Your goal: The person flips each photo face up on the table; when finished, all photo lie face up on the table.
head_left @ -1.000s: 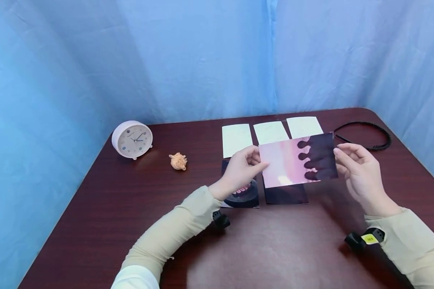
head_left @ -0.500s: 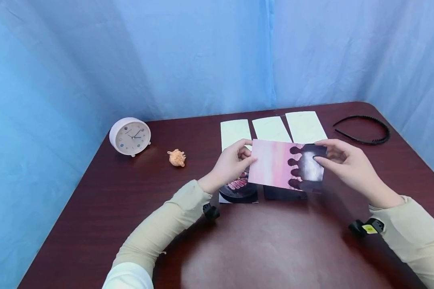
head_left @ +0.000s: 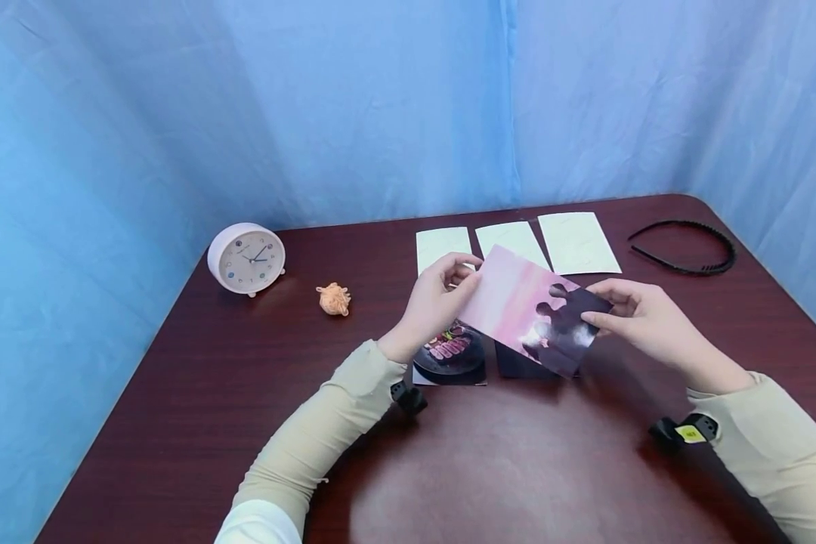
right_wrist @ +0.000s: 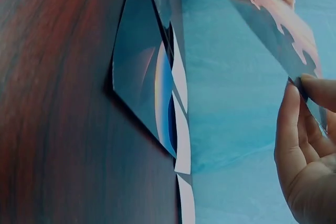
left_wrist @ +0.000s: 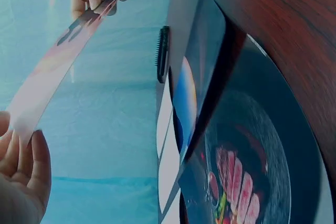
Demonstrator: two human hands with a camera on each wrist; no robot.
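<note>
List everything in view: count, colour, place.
table: 1, red-brown, below
backdrop: 1, blue, around the table
alarm clock: 1, white, far left
stringy bundle: 1, orange, right of the alarm clock
cards: 3, white, along the far edge
headband: 1, black, far right
food photo: 1, mostly black, before the left card
dark photo: 1, blackish, right of the food photo
held photo: 1, pink and black, between both hands
wrist devices: 2, black, one per wrist
sleeves: 2, beige, on both forearms
left hand: 1, on the held photo's pale end
right hand: 1, pinching its dark end
</note>
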